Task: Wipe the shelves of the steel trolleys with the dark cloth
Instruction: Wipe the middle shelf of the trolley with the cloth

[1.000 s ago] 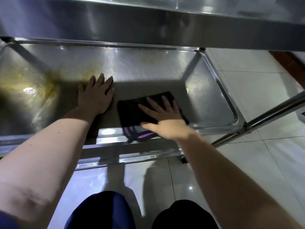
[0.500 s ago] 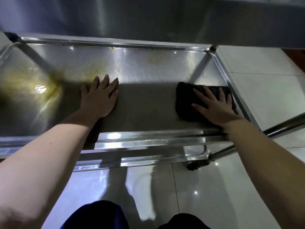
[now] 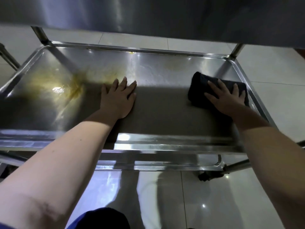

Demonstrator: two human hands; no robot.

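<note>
At the right end of the shiny steel trolley shelf [image 3: 165,103], just inside its raised right rim [image 3: 257,103]: folded dark cloth [image 3: 198,90]. Lies flat on the steel, long axis roughly along the shelf's length, slightly skewed. Sits pinned beneath the right hand [image 3: 226,101], fingers [image 3: 214,90] straight and spread, pressing down rather than curling round the fabric. Shows its left part beyond the fingertips.

Near the shelf's middle, left hand [image 3: 118,100] planted palm-down on bare steel, fingers straight and close together, grasping nothing. Probably bracing.

Left of that hand and well apart from the cloth: yellowish greasy smear [image 3: 57,86] with a wet glint, reaching toward the left end. Looks like the dirtiest patch, not yet wiped. Fainter yellow marks along the far rim.

Calls, by the look of it, for a leftward stroke next, along the cloth's own long axis. No room further right; touching the rim or just short of it, cannot tell. Open steel between the two hands. Beyond that, left hand squarely in the path to the smear, so likely to need lifting or shifting first. Only the right hand on the cloth; left hand nearer the smear.

Overhead, underside of the upper steel shelf [image 3: 148,15], limiting any lift. Below, lower steel shelf [image 3: 148,162] and pale tiled floor [image 3: 222,204].
</note>
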